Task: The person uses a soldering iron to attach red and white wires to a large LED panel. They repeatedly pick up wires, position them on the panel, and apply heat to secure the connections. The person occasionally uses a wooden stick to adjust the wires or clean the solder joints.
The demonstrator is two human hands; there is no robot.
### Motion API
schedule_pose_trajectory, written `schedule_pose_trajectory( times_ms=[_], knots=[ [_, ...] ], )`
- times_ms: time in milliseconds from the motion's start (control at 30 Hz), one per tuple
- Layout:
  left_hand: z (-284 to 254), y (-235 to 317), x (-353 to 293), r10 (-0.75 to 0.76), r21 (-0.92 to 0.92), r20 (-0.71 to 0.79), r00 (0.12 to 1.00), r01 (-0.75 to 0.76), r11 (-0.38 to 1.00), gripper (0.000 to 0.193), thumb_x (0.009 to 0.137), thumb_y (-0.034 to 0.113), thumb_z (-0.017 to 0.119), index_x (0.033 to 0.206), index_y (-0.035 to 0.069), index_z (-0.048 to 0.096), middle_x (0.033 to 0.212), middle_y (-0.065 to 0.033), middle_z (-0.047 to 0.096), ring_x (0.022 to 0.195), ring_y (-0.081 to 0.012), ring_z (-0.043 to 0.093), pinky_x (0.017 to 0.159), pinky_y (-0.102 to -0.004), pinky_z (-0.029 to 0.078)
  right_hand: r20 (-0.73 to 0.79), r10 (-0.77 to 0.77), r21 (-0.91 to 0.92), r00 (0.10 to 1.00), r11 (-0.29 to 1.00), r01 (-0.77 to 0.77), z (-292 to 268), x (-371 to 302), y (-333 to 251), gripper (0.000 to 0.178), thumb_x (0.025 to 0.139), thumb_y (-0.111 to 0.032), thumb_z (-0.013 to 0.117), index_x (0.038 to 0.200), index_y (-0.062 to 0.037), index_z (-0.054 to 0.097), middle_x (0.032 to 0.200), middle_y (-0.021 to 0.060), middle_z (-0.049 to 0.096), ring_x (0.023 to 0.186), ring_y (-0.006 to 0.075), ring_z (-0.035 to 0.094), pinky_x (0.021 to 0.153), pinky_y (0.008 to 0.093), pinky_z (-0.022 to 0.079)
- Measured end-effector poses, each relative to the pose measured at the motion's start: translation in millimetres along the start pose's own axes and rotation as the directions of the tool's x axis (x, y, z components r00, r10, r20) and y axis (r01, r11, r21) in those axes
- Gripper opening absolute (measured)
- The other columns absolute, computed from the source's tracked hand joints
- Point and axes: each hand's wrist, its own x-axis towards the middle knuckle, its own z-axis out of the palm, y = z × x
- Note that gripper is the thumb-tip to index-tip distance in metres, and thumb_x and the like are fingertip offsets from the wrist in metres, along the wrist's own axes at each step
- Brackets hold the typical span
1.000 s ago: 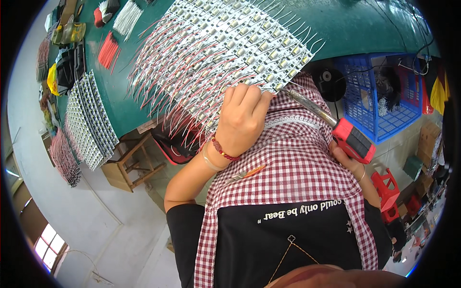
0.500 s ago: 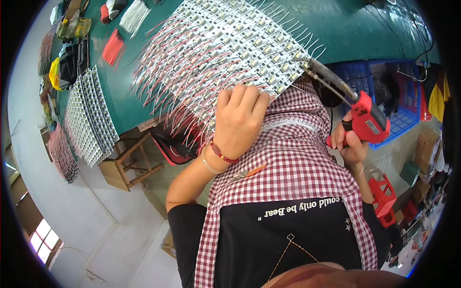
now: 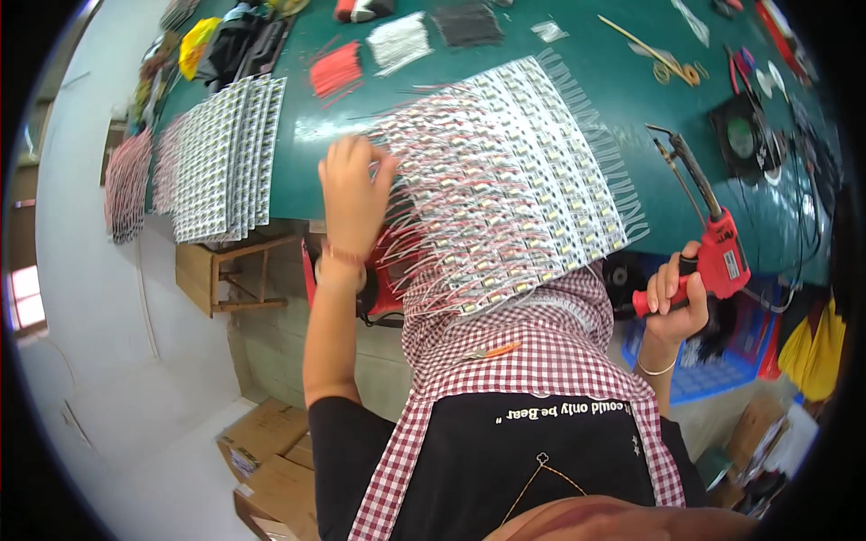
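Observation:
A white circuit-board panel (image 3: pixel 541 158) with rows of small components lies on the green table, its near corner over my lap. Red and white wires (image 3: pixel 424 212) stick out over its left part, and pale wires line its right edge. Beside the left edge, my left hand (image 3: pixel 354 191) is raised with fingers curled together; what they hold, if anything, is too small to make out. My right hand (image 3: pixel 675 298) grips a red soldering gun (image 3: pixel 722 257) by its handle. Its metal tip points up and away, right of the panel and apart from it.
Bundles of red wires (image 3: pixel 336 72), white wires (image 3: pixel 399 43) and black wires (image 3: pixel 466 24) lie at the back. Several wired panels (image 3: pixel 221 158) are stacked at the left. A black fan (image 3: pixel 744 135) stands at right, above a blue crate (image 3: pixel 722 370). Cardboard boxes (image 3: pixel 271 442) sit lower left.
My left hand has moved off the panel's near edge, up and left to its wired side. The soldering gun has swung away from the panel, tip upward. The view has shifted, showing more table.

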Motion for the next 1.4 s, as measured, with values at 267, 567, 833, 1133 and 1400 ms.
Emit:
schedule_pose_trajectory(
  times_ms=[267, 567, 833, 1133, 1400],
  knots=[
    [53, -143, 92, -0.160, 0.234, -0.044, 0.986, 0.166, 0.958, 0.018, 0.072, 0.024, 0.077, 0.074, 0.011, 0.065, 0.095, -0.0031, 0.057, 0.099, -0.0247, 0.052, 0.082, -0.0447, 0.037, 0.018, -0.072, -0.018, 0.997, 0.997, 0.073, 10, 19, -3, 0.036, 0.092, -0.022, 0.057, 0.115, 0.0006, 0.041, 0.066, 0.0064, 0.047, 0.041, 0.0103, 0.040, 0.039, 0.0243, 0.042],
    [52, -95, 138, -0.018, 0.236, -0.036, 0.999, 0.026, 0.971, 0.020, 0.072, 0.022, 0.076, 0.087, 0.015, 0.065, 0.098, -0.0039, 0.059, 0.099, -0.0288, 0.054, 0.080, -0.0440, 0.041, -0.049, -0.084, 0.038, 0.995, 0.996, 0.086, -8, 36, -12, 0.029, 0.096, -0.017, 0.049, 0.117, 0.0008, 0.041, 0.067, 0.0057, 0.044, 0.043, 0.0097, 0.038, 0.041, 0.0233, 0.039],
    [200, 140, 226, 0.654, -0.161, 0.109, 0.748, -0.636, 0.754, 0.023, 0.074, 0.013, 0.071, 0.096, 0.014, 0.064, 0.103, -0.0039, 0.057, 0.105, -0.0248, 0.053, 0.084, -0.0401, 0.043, -0.120, -0.206, -0.010, 0.971, 0.978, 0.206, 20, 48, -29, 0.034, 0.092, -0.021, 0.056, 0.115, 0.0006, 0.044, 0.066, 0.0064, 0.048, 0.043, 0.0106, 0.041, 0.041, 0.0252, 0.042],
    [265, 174, 288, 0.576, 0.011, 0.055, 0.816, -0.577, 0.817, 0.005, 0.084, 0.019, 0.062, 0.087, 0.016, 0.064, 0.096, -0.0067, 0.061, 0.101, -0.0248, 0.054, 0.086, -0.0424, 0.038, -0.223, -0.314, -0.110, 0.923, 0.949, 0.296, 10, -1, -38, 0.032, 0.092, -0.021, 0.053, 0.115, 0.0001, 0.044, 0.067, 0.0061, 0.048, 0.042, 0.0101, 0.041, 0.040, 0.0250, 0.041],
    [90, 63, 264, 0.533, -0.620, 0.101, 0.840, -0.366, 0.694, 0.009, 0.087, 0.006, 0.058, 0.092, 0.001, 0.063, 0.087, -0.0135, 0.066, 0.082, -0.0266, 0.063, 0.076, -0.0334, 0.049, -0.126, -0.299, -0.106, 0.946, 0.952, 0.287, 0, 5, -33, 0.032, 0.095, -0.022, 0.052, 0.117, -0.0007, 0.042, 0.067, 0.0060, 0.047, 0.044, 0.0102, 0.041, 0.042, 0.0246, 0.041]
  ],
)
